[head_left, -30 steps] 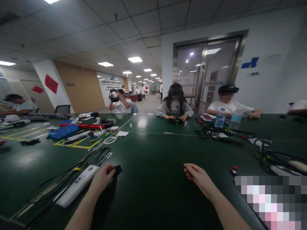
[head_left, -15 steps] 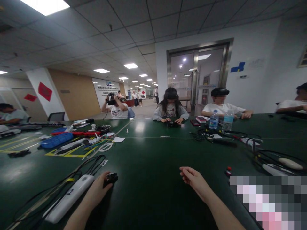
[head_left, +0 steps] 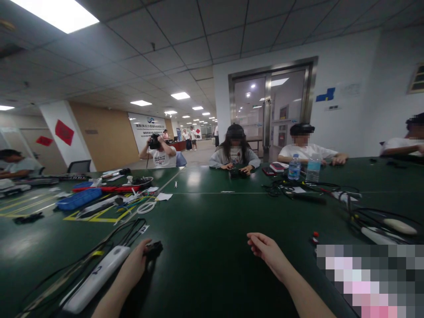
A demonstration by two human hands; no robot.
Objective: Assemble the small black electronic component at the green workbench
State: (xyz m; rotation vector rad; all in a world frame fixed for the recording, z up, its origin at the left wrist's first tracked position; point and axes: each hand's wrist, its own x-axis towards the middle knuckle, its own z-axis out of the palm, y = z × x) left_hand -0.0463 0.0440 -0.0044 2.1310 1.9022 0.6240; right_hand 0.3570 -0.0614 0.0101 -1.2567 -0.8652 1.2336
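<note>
My left hand [head_left: 135, 260] is closed around a small black object [head_left: 154, 251] with an uneven outline; I cannot make out its kind. Hand and object are just above the green table [head_left: 202, 229], to the right of a white power strip [head_left: 97, 278] marked 2. Across from it, my right hand [head_left: 265, 251] hovers over the table. Its fingers are curled together with the thumb along them, and nothing shows in them.
Black cables [head_left: 109, 238] run past the power strip. A blue tray [head_left: 79, 198] and loose wires lie farther left. Two water bottles [head_left: 294, 168] and more cables [head_left: 380, 216] are at right. Across the table, a person [head_left: 235, 152] handles a dark device.
The black object has turned slightly in my left hand, now showing a darker side. My right hand is nearly still. The view has tipped up a little.
</note>
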